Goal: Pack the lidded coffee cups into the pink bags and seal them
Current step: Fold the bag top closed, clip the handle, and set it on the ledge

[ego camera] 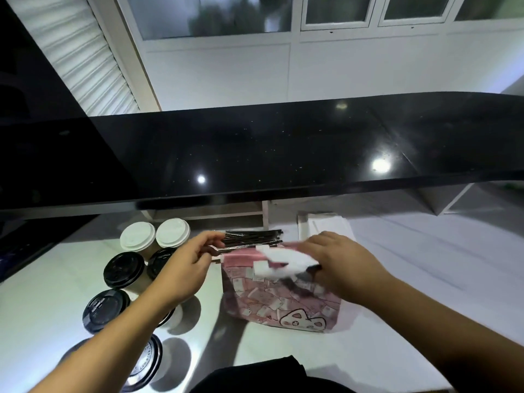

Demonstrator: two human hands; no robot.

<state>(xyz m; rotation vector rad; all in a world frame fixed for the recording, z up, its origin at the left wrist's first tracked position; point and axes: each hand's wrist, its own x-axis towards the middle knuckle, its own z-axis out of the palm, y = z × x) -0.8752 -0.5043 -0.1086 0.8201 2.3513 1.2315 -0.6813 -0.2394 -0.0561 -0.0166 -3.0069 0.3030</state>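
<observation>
hands (pixel 255 265) on pink bag (pixel 280 302); cups (pixel 137 236) (left)

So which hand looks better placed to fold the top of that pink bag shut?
The right hand. It already grips the white top edge of the pink bag, while the left hand hovers beside the bag near the black sticks.

The bag (pixel 280 302) was pink with a cartoon cat print; 2 lids (pixel 154 235) were white, others (pixel 124 270) black.
</observation>
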